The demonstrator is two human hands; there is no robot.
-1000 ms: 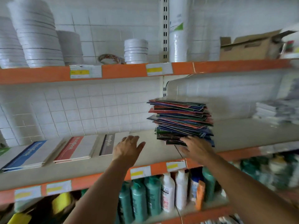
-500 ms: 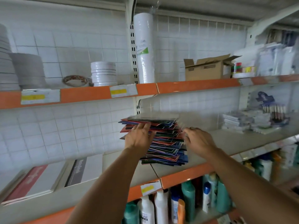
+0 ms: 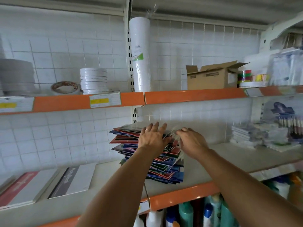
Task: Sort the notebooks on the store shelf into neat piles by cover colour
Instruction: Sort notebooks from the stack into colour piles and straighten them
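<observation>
Two bare hands work at the top of a mixed stack of thin notebooks on the middle shelf.

At the bottom of the frame, smooth plastic bottles (image 3: 185, 215) stand under the orange shelf edge (image 3: 183, 196). Lower left, flat white-covered pads (image 3: 72, 182) lie side by side. In the centre, the notebook stack (image 3: 164, 167) stands uneven, its glossy red, blue and green covers fanning out at the corners. The left hand (image 3: 151, 138) lies flat on the top cover, fingers straight and spread. The right hand (image 3: 191, 141) curls its fingers at the stack's upper right edge; whether it pinches a cover, I cannot tell. Farther up, round white tape rolls (image 3: 93, 81) and an open cardboard box (image 3: 211, 77) sit on the upper shelf.
</observation>
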